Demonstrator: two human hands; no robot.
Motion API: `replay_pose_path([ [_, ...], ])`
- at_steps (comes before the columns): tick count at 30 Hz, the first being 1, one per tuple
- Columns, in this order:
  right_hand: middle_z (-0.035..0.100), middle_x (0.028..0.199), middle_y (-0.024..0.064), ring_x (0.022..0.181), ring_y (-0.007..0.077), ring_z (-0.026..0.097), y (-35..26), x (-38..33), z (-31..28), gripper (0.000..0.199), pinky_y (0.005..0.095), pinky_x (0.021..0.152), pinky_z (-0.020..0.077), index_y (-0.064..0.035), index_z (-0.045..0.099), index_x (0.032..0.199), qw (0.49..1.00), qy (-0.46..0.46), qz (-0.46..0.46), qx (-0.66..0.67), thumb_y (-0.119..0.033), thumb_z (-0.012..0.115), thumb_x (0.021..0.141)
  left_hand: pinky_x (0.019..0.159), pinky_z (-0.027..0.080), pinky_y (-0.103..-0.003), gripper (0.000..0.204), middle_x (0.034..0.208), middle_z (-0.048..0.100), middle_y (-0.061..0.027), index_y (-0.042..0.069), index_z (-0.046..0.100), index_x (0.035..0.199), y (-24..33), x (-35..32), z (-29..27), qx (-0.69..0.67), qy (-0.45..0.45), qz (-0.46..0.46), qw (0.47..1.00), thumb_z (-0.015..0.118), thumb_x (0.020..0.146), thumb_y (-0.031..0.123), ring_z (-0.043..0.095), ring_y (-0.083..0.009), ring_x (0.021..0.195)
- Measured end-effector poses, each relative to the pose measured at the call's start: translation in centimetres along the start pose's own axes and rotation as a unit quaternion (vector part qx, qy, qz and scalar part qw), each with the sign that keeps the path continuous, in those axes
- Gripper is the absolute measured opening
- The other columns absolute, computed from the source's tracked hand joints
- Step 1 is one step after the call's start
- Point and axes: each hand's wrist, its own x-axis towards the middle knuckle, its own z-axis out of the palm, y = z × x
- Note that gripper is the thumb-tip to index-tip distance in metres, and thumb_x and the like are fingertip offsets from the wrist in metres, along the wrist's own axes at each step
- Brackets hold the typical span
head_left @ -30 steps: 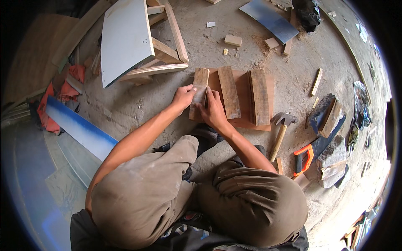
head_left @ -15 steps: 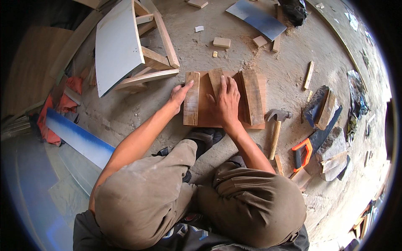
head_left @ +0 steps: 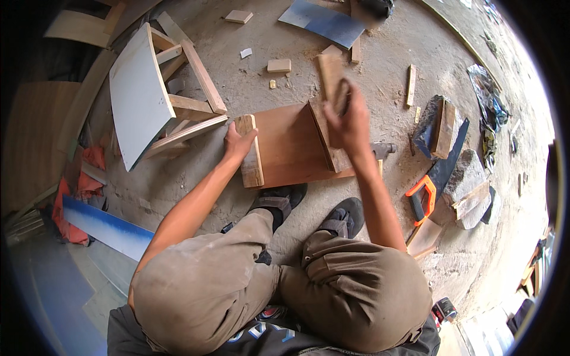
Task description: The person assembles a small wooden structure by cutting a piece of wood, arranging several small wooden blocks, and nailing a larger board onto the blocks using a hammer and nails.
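Note:
A flat reddish-brown board (head_left: 285, 139) lies on the floor before my feet, with a wood strip along each side edge. My left hand (head_left: 238, 144) is closed on the left wood strip (head_left: 253, 163), thumb across its face. Above the right strip (head_left: 340, 159), my right hand (head_left: 349, 121) is raised, its fingers wrapped round a short wood piece (head_left: 331, 72) that points away from me; motion blurs it. Part of the right strip is hidden behind that hand. Just right of my right forearm shows a hammer head (head_left: 385, 149), its handle mostly hidden.
A white-topped wooden frame (head_left: 139, 95) stands at left. To the right lie an orange-handled saw (head_left: 423, 199) and stone blocks (head_left: 464, 181) with wood scraps. A blue-grey panel (head_left: 320, 22) and small wood offcuts (head_left: 279, 65) lie farther away.
My right hand has lifted the middle wood piece off the board and swung it up to the right. The board has tilted, and my left hand has stayed at the left strip.

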Motion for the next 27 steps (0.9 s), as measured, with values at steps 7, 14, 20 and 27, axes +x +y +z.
replay_pose_path([
  [7,0.058,0.122,0.0308,0.113,0.0472,0.057,11.5,1.3,-2.2,0.069,0.0487,0.096,0.0477,0.0065,0.046,0.134,0.983,-0.070,0.100,-0.138,-0.024,0.078,0.082,0.097,0.050,-0.043,0.084,0.120,0.065,-0.0235,-0.002,0.052,0.130,-0.2,0.9,0.3,-0.012,-0.057,0.034,0.998,0.081,0.072,0.050,0.064,-0.0357,0.113],
  [14,0.055,0.120,0.0295,0.109,0.0458,0.056,8.3,-1.4,-1.1,0.072,0.0479,0.096,0.0475,0.0072,0.045,0.136,0.984,-0.041,0.080,-0.154,-0.017,0.078,0.076,0.090,0.051,-0.039,0.069,0.116,0.067,-0.0189,-0.002,0.056,0.125,-0.2,-0.3,-0.4,-0.096,-0.020,-0.040,0.994,0.074,0.083,0.050,0.065,-0.0272,0.104],
  [20,0.053,0.122,0.0277,0.113,0.0432,0.054,7.5,-1.0,-2.1,0.071,0.0457,0.099,0.0457,0.0075,0.048,0.134,0.975,-0.076,0.096,-0.186,-0.018,0.078,0.076,0.091,0.049,-0.036,0.062,0.115,0.066,-0.0156,-0.003,0.058,0.121,1.7,-0.9,0.3,-0.206,-0.047,-0.140,0.967,0.068,0.090,0.050,0.063,-0.0230,0.104],
  [27,0.053,0.129,0.0318,0.115,0.0450,0.056,8.6,-0.5,-2.4,0.073,0.0488,0.096,0.0476,0.0098,0.048,0.135,0.966,0.000,0.036,-0.254,-0.037,0.075,0.086,0.091,0.048,-0.033,0.053,0.110,0.067,-0.0107,-0.001,0.060,0.116,4.0,0.5,0.4,-0.242,-0.055,-0.062,0.967,0.075,0.087,0.041,0.061,-0.0162,0.102],
])
